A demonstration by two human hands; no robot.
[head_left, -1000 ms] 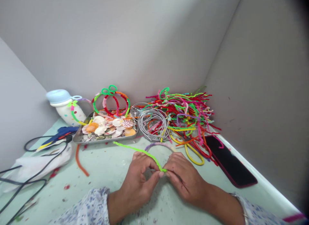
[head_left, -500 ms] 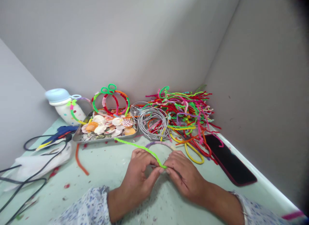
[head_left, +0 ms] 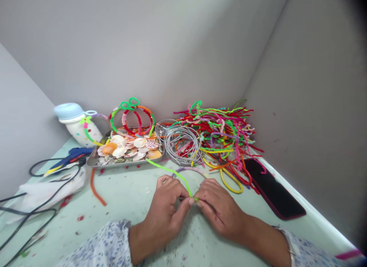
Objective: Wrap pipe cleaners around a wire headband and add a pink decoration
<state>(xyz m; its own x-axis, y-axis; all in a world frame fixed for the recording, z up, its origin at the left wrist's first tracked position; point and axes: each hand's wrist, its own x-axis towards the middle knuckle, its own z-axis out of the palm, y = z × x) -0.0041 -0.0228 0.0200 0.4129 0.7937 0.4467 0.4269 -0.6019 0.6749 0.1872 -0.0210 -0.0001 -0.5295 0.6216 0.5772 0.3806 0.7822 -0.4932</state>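
Note:
A bright green pipe cleaner point(head_left: 178, 176) runs from between my fingertips up and left toward the shell tray. My left hand point(head_left: 166, 209) pinches it near its lower end with thumb and forefinger. Right beside, my right hand point(head_left: 219, 207) is closed in a pinch on the same end, the fingertips of both hands almost touching. Just behind my hands, a curved purple and pale pipe-cleaner band point(head_left: 190, 169) lies on the table, partly hidden by my fingers.
A metal tray point(head_left: 114, 165) of seashells stands at the back, with pipe-cleaner headbands point(head_left: 151, 121) on it. Nearby are coiled grey wire point(head_left: 197, 144), a pipe-cleaner heap point(head_left: 223, 125), a phone point(head_left: 275, 190), a white bottle point(head_left: 83, 131), pliers point(head_left: 71, 156) and black cables point(head_left: 37, 211).
The free end of the green pipe cleaner has swung to the right and its lower part bends more steeply at my fingertips. Both hands stay nearly in place.

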